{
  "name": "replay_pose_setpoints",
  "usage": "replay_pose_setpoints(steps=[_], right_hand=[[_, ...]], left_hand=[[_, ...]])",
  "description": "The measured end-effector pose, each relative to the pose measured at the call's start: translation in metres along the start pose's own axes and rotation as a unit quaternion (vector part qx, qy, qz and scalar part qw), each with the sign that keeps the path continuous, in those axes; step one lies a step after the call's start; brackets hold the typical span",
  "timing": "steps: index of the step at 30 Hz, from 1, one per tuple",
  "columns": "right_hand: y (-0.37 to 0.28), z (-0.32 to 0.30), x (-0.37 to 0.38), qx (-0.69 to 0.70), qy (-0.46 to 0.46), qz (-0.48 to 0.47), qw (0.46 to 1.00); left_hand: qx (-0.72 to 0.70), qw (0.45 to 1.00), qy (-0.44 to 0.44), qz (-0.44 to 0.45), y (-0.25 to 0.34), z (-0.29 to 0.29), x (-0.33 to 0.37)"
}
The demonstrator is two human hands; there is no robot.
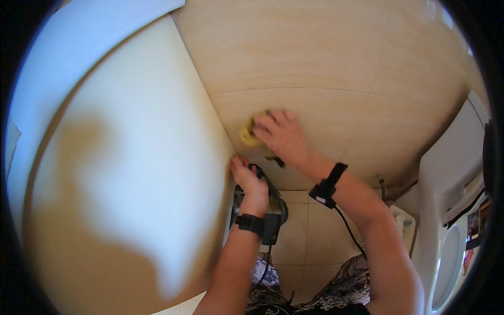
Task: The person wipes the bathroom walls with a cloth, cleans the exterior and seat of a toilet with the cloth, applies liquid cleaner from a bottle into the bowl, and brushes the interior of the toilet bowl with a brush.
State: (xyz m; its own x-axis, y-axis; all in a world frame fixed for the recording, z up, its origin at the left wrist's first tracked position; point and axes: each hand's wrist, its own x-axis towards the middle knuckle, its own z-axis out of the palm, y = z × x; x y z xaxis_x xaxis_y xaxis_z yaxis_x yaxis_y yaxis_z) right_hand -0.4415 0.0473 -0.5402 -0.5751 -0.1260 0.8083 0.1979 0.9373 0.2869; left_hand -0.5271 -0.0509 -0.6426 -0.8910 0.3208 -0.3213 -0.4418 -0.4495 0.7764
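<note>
My right hand (pixel 281 135) presses a yellow sponge-like pad (pixel 249 134) against the beige tiled wall (pixel 336 68), close to the corner where it meets a white panel (pixel 142 173). The pad is mostly hidden under my fingers. Lower down, my left hand (pixel 248 181) is closed around the handle of a dark power tool (pixel 273 202), held near the corner. A black cord (pixel 346 228) runs from the tool down toward the floor. Both wrists wear black straps.
A white toilet (pixel 451 231) stands at the right edge. Beige floor tiles (pixel 304 236) lie below the wall. A small pipe valve (pixel 381 181) sticks out of the wall near the toilet. My patterned trousers (pixel 341 291) show at the bottom.
</note>
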Motion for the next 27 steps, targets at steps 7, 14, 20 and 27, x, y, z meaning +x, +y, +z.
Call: replay_pose_setpoints(steps=[7, 14, 20, 27], right_hand=[[-0.03, 0.05, -0.001, 0.064, -0.053, -0.021, 0.996], [-0.033, 0.072, -0.063, 0.011, -0.224, -0.102, 0.969], [-0.007, 0.015, 0.02, -0.019, -0.015, -0.002, 1.0], [-0.026, 0.039, -0.037, 0.048, -0.128, -0.1, 0.986]], left_hand=[[-0.135, 0.986, -0.074, -0.056, -0.002, 0.002, 0.004], [-0.064, 0.983, 0.075, -0.157, -0.004, 0.0, -0.006], [-0.03, 0.999, -0.038, -0.017, -0.002, 0.01, -0.008], [-0.122, 0.979, -0.107, -0.121, -0.013, -0.01, 0.01]])
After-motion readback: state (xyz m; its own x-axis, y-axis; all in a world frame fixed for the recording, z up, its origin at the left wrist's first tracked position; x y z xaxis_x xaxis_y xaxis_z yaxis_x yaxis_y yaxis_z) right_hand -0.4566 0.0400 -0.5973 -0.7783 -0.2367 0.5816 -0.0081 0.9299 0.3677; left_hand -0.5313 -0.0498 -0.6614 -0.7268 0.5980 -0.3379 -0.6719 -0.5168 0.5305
